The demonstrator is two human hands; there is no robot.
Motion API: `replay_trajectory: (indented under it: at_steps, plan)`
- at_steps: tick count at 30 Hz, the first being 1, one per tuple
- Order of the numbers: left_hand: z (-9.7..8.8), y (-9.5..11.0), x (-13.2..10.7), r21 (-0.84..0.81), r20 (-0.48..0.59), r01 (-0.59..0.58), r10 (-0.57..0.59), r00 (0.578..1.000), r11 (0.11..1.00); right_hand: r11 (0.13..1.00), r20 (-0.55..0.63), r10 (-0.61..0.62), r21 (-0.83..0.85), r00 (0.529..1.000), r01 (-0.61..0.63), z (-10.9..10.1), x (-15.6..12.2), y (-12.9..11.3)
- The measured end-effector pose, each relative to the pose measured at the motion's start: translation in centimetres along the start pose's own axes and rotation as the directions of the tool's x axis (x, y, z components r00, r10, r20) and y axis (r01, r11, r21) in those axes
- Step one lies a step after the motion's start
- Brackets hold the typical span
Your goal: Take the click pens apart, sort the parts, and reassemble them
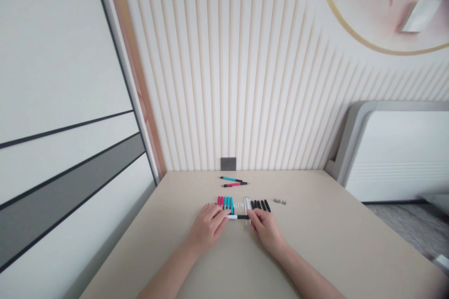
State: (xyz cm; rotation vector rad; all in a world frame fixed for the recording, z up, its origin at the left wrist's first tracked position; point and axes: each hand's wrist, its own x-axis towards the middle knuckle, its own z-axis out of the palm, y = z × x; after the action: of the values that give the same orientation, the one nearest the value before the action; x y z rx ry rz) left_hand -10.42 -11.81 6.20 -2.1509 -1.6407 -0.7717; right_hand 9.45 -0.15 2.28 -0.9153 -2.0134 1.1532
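Observation:
Between my two hands lies a pen with a white part and a black part (242, 217), held level just above or on the table. My left hand (208, 225) pinches its white end, and my right hand (267, 230) grips the black end. Just beyond my left hand is a row of pink and teal pen barrels (226, 201), partly covered by the fingers. Small white pieces (238, 205) and thin white refill-like sticks (247, 203) lie in the middle. Black pen barrels (261, 205) are lined up beyond my right hand.
A teal-and-black pen (231, 179) and a pink-and-black pen (234, 185) lie farther back on the beige table (298, 252). Small metal-coloured pieces (279, 201) sit to the right. A ribbed wall with a dark socket (228, 164) borders the table's far edge.

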Motion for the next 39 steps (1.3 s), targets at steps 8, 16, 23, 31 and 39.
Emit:
replay_trajectory:
  at_steps: [8,16,23,31,39]
  plan:
    - [0.4,0.6,0.3,0.174,-0.034,0.011,-0.005,0.999,0.985,0.991,0.097,-0.118,-0.047,0.988,0.123,0.2,-0.6,-0.5]
    - [0.5,1.1,0.3,0.212,-0.003,-0.003,0.004,1.000,0.977,0.986,0.153,-0.111,-0.109,0.982,0.129,-0.4,-0.7,-0.6]
    - [0.7,0.7,0.0,0.139,0.020,0.060,-0.064,0.998,0.988,0.976,0.069,-0.198,-0.082,0.978,0.203,-0.8,-1.0,-1.5]
    - [0.8,0.7,0.2,0.196,0.034,0.003,-0.010,0.999,0.981,0.991,0.036,-0.125,-0.037,0.991,0.127,-0.4,-0.9,-1.2]
    - [1.0,1.3,0.4,0.262,-0.001,-0.073,0.076,0.997,0.962,0.993,0.034,-0.116,-0.005,0.993,0.116,0.1,-0.5,-0.5]
